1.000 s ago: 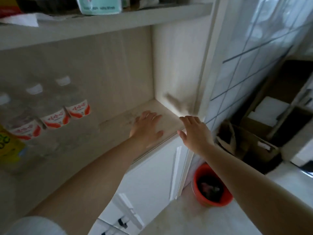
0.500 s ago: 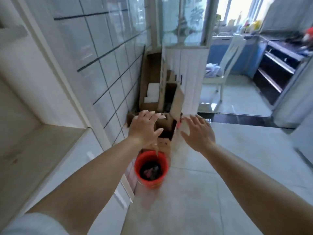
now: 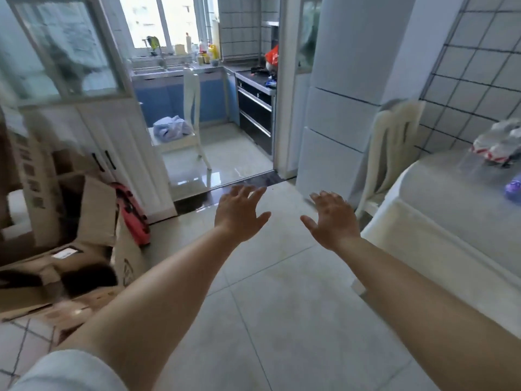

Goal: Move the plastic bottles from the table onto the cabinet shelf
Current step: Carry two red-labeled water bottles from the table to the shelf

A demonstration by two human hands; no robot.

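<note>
A: Both hands out in front, palms down. The left hand has its grip spread wide, fingers fanned, nothing in it. The right hand is the same, fingers apart and empty, hanging above the pale floor tiles.

B: And the bottles?

A: None that I can pick out for sure. At the right edge there's the tabletop, whitish with a glossy top, and on its far end a crumpled heap of clear plastic with red and white labels. That could be the bottles, but it's blurred; I can't tell. A small purple thing sits nearer on the same surface.

B: How close is the right hand to it?

A: Near the tabletop's corner, not touching. A white chair stands between the tabletop and a tall white fridge.

B: Left side?

A: Open cardboard boxes piled on the floor, something red leaning beside them. Straight ahead, a doorway into a kitchen with blue cabinets and a second chair with a pale cloth on its seat.
</note>
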